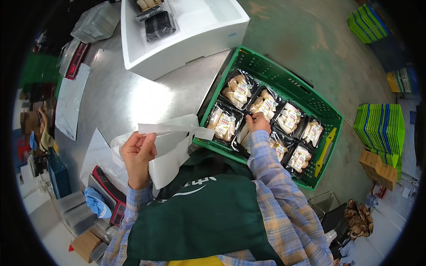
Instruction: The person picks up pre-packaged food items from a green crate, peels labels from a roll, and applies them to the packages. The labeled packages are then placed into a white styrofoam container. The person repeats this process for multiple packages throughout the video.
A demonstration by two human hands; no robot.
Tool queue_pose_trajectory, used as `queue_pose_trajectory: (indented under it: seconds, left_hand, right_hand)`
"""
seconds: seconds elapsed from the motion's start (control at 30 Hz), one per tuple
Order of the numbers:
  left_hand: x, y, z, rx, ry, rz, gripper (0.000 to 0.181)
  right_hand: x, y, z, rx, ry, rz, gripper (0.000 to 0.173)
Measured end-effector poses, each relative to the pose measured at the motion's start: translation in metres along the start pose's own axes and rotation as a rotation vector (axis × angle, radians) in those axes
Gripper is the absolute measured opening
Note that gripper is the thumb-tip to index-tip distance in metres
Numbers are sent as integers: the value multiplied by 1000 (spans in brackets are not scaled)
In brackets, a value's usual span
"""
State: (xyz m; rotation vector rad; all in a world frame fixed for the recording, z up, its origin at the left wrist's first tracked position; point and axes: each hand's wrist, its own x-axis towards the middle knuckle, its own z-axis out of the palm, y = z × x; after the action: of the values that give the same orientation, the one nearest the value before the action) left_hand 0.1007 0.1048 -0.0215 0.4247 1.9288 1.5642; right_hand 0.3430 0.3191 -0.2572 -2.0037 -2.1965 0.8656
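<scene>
Between the thumb and fingers of my left hand [139, 156] is a strip of white label backing paper [169, 129], its length curling down over the table edge. My right hand [259, 123] is inside a green plastic crate [327, 111], fingers bent over a film-wrapped mushroom tray [244, 138]. My hand and sleeve partly cover that tray, and whether the fingers grip it is hidden. Around it in two rows lie several black trays of pale mushrooms under clear film, such as the mushroom pack [238, 91] at upper left. Printed labels show on most of them.
A white foam box [189, 43] with a few wrapped trays stands on the steel table [133, 89]. Red scales [114, 206] sit at left, one with a blue cloth [96, 202]. Stacked green crates [379, 126] and a cardboard box [377, 169] are on the floor at right.
</scene>
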Motion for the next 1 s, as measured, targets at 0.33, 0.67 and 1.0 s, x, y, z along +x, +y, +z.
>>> queue_pose_trajectory:
  seconds: [0.33,0.67,1.0]
  left_hand:
    - [3,1,16,-63,-48,-10,7]
    - [2,4,16,-62,-47,30,6]
    - [-2,20,10,-144,-90,64,6]
  right_hand:
    - [-4,112,-9,297,141,117,25]
    - [-9,89,17,-29,-109,44,21]
    - [-6,67,-28,-189,-74,68,32]
